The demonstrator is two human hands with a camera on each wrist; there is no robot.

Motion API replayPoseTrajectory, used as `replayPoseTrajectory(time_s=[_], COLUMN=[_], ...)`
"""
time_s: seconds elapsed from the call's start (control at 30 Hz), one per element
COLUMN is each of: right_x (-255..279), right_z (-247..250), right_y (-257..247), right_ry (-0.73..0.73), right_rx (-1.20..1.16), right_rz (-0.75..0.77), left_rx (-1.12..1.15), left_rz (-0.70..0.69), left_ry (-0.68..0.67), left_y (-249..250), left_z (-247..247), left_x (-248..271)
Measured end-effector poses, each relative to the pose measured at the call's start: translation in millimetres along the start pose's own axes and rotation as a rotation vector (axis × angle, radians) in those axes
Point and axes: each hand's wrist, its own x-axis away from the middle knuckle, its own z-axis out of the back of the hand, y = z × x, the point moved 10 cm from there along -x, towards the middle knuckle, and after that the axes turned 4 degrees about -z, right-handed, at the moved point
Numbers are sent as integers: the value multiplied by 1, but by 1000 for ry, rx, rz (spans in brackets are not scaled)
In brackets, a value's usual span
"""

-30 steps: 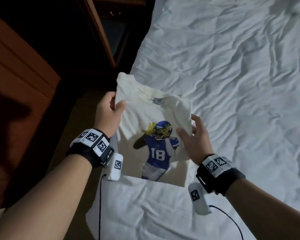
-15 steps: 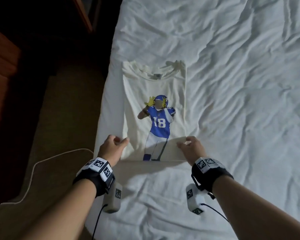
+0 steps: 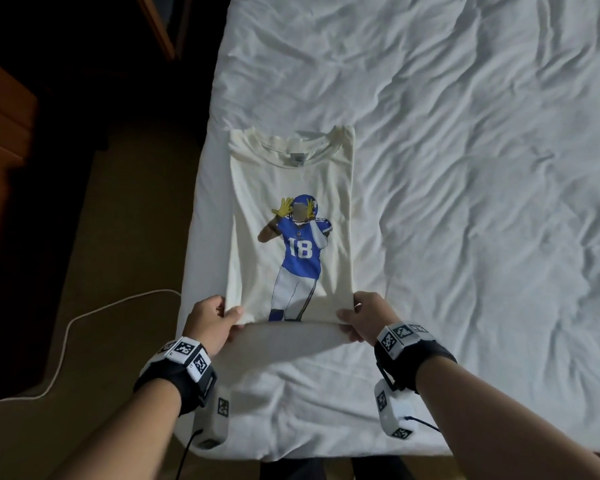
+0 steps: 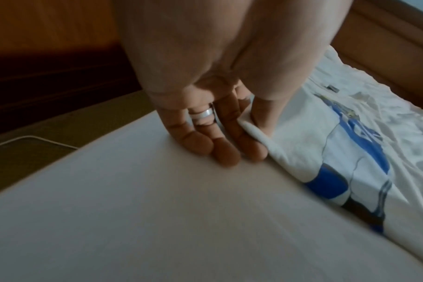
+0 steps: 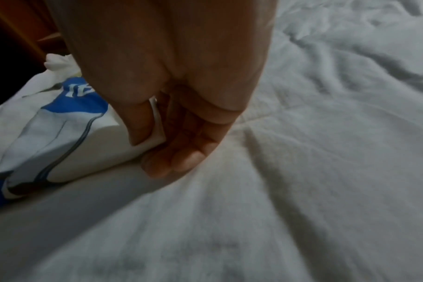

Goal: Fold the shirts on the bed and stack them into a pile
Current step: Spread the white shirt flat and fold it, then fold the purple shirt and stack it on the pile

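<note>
**Both hands pinching the shirt's near corners**

Pinching is what each grip is doing: the left hand (image 3: 212, 318) is holding the shirt's (image 3: 291, 188) near left corner between thumb on top and fingers (image 4: 229, 154) tucked beneath, and the right hand (image 3: 364, 315) is doing the same at the near right corner, its thumb pressing the cloth down onto curled fingers. Neither hand is holding anything else.

The cream shirt, printed with a football player in a blue number 18 jersey, is lying face up near the left edge of the bed (image 3: 482, 168), collar pointing away, sides already folded in so it is sitting as a narrow rectangle. Its near edge is lifting slightly off the rumpled white sheet.

Judging by this, the lengthwise fold is in hand. Next, the hands would be carrying the near edge up and over toward the collar, keeping both corners level so the halves meet squarely. No pile is showing yet.

On the floor, a white cable (image 3: 84, 317) is trailing.
</note>
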Motion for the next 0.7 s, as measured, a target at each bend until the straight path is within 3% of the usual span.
replayPoseTrajectory(time_s=[0.1,0.23,0.33,0.47,0.7], right_x=[3,24,52,91,161], right_z=[5,23,53,119,256], right_y=[4,0,3,24,100], right_ry=[15,26,48,156,331], right_rx=[83,430,492,389,291], right_rz=[0,38,60,33,-45], left_rx=[-118,-386,-533,-576,-725], left_rz=[13,-3,-70,-199,-507], left_ry=[11,110,45,-151,-256], left_y=[-3,16,54,133,320], left_z=[2,22,20,-15,-122], left_x=[0,9,27,51,113])
